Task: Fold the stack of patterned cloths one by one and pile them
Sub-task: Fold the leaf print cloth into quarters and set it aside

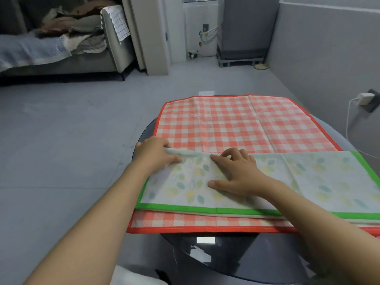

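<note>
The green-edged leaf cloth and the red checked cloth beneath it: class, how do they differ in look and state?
1. The leaf cloth has pale leaves and a green border; the checked cloth has red-and-white squares and a red border.
2. The leaf cloth is folded into a strip; the checked cloth lies spread open.
3. The left hand grips the leaf cloth's fold and the right hand presses it; neither holds the checked cloth.
Both lie flat on the table.

The room is bright with soft, even daylight. Shadows are very faint. Small white squares of light shine back off the shiny black table point(205, 249). The picture bends at the edges, so the wall point(329, 48) and floor point(61, 130) look curved. The far sofa point(61, 44) looks a bit fuzzy, and the arms near the bottom look stretched
</note>
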The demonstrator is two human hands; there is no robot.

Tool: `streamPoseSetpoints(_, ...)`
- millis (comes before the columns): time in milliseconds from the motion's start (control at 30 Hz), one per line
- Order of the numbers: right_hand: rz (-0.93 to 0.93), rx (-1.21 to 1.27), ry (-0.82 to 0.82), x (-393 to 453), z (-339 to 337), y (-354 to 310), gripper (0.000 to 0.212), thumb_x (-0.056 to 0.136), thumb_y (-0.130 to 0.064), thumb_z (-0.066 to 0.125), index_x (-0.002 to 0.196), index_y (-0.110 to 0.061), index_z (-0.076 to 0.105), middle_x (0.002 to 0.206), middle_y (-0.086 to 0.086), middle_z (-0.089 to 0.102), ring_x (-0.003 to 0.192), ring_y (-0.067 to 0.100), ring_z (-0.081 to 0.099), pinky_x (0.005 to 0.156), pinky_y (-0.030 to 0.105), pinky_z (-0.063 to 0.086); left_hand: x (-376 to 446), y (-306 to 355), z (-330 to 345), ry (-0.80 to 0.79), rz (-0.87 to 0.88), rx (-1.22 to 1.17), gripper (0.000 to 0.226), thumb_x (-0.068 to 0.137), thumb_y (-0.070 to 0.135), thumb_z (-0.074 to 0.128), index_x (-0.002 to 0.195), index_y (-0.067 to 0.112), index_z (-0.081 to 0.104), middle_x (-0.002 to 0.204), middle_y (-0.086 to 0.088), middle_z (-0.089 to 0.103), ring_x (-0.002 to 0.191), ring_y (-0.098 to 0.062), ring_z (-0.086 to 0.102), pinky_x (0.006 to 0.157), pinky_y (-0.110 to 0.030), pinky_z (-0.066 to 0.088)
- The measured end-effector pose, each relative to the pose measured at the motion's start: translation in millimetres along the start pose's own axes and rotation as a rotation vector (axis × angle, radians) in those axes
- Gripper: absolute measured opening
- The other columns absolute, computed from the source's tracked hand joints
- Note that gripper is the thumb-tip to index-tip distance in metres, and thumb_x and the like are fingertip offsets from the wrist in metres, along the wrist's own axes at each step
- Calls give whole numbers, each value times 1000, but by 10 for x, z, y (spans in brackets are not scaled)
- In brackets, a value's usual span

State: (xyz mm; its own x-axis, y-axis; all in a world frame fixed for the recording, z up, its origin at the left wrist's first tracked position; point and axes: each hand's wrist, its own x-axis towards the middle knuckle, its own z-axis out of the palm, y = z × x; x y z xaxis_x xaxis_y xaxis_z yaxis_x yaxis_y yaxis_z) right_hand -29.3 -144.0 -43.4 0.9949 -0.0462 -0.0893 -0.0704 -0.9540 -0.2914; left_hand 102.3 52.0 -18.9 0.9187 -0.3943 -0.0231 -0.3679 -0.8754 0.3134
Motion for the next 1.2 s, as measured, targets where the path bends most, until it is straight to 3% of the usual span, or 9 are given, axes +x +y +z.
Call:
streamPoseSetpoints(100, 3, -13, -13, -5, 1, -14, 83, 76, -71, 49, 146, -35, 19, 139, -3, 25, 128, 20, 20, 109, 37, 16, -8, -155, -17, 7, -93, -419, 26, 73, 32, 80, 79, 15, 60, 81, 5, 59, 80, -17, 56, 65, -27, 40)
streamPoseSetpoints(233, 8, -3, -44, -5, -14, -17, 90, 73, -73, 50, 147, -35, 16, 141, -4, 23, 130, 20, 18, 111, 38, 14, -39, -252, -76, 0, -215, -698, 25, 75, 19, 79, 96, 13, 66, 97, -7, 69, 85, -21, 67, 74, -35, 56)
streamPoseSetpoints(333, 12, 6, -62, -9, -17, -19, 95, 70, -74, 53, 147, -35, 14, 142, -4, 21, 131, 20, 16, 111, 40, 13, -77, -284, -161, -99, -286, -814, 15, 82, 9, 71, 96, 7, 66, 80, -5, 70, 56, -9, 66, 50, -19, 51)
streamPoseSetpoints(400, 18, 21, -80, -13, -22, -22, 99, 67, -74, 56, 147, -35, 12, 142, -4, 20, 132, 21, 14, 112, 41, 12, -111, -302, -218, -106, -320, -882, 16, 82, 6, 71, 97, 3, 67, 72, -4, 69, 46, -6, 64, 43, -14, 47)
streamPoseSetpoints(600, -8, -12, -191, -82, -73, -54, 118, 59, -74, 64, 149, -31, 1, 148, -5, 9, 137, 23, 5, 114, 45, 7, -143, -199, -307, -49, -386, -1088, 8, 81, 6, 71, 82, 3, 64, 50, 1, 67, 42, -8, 63, 41, -16, 50)
streamPoseSetpoints(867, -19, 41, -180, -162, -32, -56, 118, 61, -71, 67, 149, -29, 1, 153, -6, 3, 141, 23, -2, 115, 45, 5, -132, 114, -447, -19, -333, -1256, 12, 84, 15, 69, 77, 8, 61, 50, 1, 66, 44, -9, 62, 55, -23, 54)
streamPoseSetpoints(1033, -12, 231, -81, -267, -102, 34, 99, 66, -64, 67, 147, -28, 21, 153, -6, 18, 140, 19, 7, 115, 43, 13, -166, 430, -460, -13, -300, -1422, 17, 81, 19, 72, 75, 8, 62, 49, 1, 62, 46, -13, 61, 64, -29, 54)
streamPoseSetpoints(1133, 42, 451, 150, -374, -249, 100, 61, 80, -53, 60, 134, -30, 44, 133, -12, 45, 130, 11, 31, 106, 32, 32, -193, 699, -453, 4, -228, -1463, 19, 81, 18, 72, 72, 10, 57, 44, 4, 59, 38, -8, 55, 45, -18, 48)
streamPoseSetpoints(1200, 79, 627, 252, -465, -369, 152, 37, 88, -43, 57, 123, -31, 55, 115, -17, 56, 111, 3, 49, 86, 16, 41, -220, 895, -427, 6, -173, -1442, 18, 81, 18, 73, 78, 10, 58, 48, 6, 60, 38, -6, 54, 40, -14, 43)
